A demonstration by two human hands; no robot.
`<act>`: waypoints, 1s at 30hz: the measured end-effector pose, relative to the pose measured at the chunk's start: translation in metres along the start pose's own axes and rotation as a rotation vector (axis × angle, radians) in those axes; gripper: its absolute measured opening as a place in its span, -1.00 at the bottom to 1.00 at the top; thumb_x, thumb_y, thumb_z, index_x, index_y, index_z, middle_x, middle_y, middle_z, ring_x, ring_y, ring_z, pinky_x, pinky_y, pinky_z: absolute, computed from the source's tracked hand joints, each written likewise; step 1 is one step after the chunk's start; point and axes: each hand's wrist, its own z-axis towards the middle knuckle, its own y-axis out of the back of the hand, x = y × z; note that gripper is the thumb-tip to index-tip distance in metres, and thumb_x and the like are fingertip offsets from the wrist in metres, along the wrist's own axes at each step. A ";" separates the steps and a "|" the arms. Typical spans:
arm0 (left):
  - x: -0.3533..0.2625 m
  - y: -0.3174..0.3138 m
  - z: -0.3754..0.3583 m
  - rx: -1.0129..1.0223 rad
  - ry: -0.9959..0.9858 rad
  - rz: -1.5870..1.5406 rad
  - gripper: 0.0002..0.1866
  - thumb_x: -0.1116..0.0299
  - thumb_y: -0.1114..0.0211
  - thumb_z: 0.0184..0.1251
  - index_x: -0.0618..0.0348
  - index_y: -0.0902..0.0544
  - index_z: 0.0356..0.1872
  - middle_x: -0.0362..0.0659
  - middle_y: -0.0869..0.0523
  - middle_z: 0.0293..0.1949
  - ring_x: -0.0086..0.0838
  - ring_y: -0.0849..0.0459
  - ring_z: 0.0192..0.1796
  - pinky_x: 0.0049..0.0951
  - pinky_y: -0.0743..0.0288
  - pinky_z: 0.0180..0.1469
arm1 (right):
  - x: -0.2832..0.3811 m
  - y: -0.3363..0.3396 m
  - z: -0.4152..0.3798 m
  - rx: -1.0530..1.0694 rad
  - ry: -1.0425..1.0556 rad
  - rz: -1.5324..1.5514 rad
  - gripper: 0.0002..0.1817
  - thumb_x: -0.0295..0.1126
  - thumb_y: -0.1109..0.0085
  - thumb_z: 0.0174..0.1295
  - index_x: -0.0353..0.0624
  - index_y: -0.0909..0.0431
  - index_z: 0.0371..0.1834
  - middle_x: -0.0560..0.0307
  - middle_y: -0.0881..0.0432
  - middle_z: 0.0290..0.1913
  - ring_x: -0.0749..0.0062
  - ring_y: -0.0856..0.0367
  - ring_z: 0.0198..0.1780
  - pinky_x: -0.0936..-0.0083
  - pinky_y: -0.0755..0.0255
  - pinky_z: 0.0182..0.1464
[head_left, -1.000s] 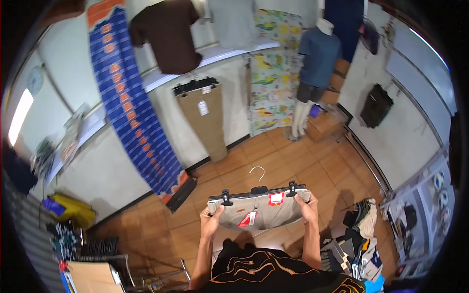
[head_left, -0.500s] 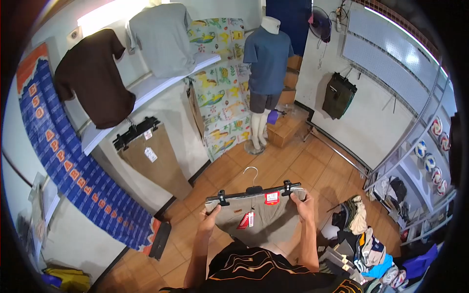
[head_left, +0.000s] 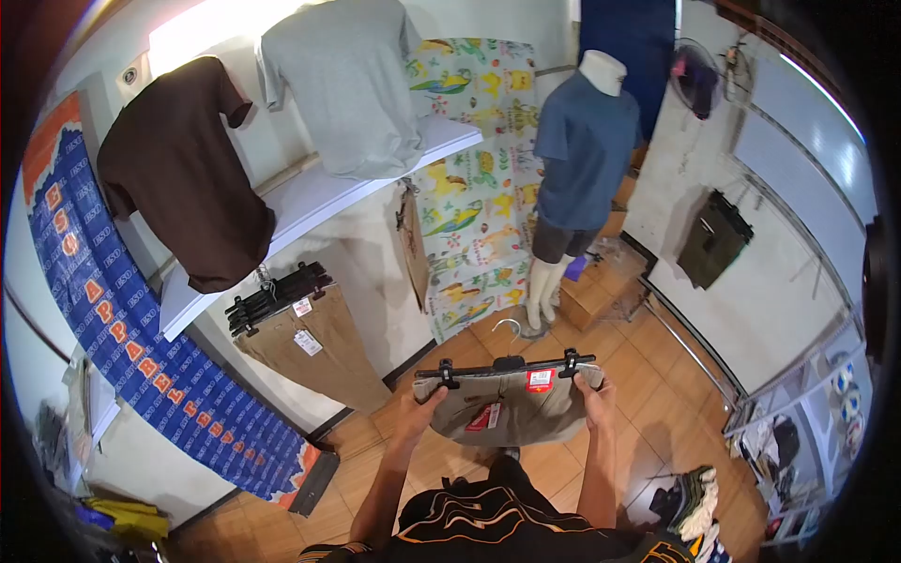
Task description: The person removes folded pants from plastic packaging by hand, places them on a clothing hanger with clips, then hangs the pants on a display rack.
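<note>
A pair of khaki trousers [head_left: 526,410] hangs from a black clip hanger [head_left: 508,368] with a metal hook, held out in front of my body. My left hand [head_left: 419,415] is closed on the left top corner of the trousers, below one clip. At the other corner my right hand [head_left: 599,399] grips the cloth beside the second clip, thumb on top. A red and white label [head_left: 540,379] sits near the waistband, and a red tag [head_left: 483,417] dangles at the middle. The lower part of the trousers is hidden from view.
On the left wall, more khaki trousers [head_left: 305,342] hang below a white shelf [head_left: 310,218] with brown and grey shirts. A mannequin [head_left: 584,155] stands ahead beside cardboard boxes [head_left: 601,281]. Dark green trousers [head_left: 715,239] hang on the right wall. Folded clothes [head_left: 693,502] lie on the floor at right.
My view has turned left and moved nearer the shelf and hanging trousers. Both hands still hold the trousers, which now tilt flatter. Much of the floor pile at right has left the view.
</note>
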 end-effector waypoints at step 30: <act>-0.086 0.007 0.393 -0.540 -0.231 0.032 -0.68 0.19 -0.49 0.17 0.21 -0.70 -0.20 -0.19 -0.73 -0.27 -0.46 -0.66 -0.25 -0.44 -0.52 -0.12 | -0.080 -0.313 0.510 0.576 -0.008 -0.125 -0.63 -0.37 -0.43 0.16 -0.27 -0.60 -0.02 0.16 -0.71 -0.10 0.44 -0.62 -0.08 0.47 -0.44 0.02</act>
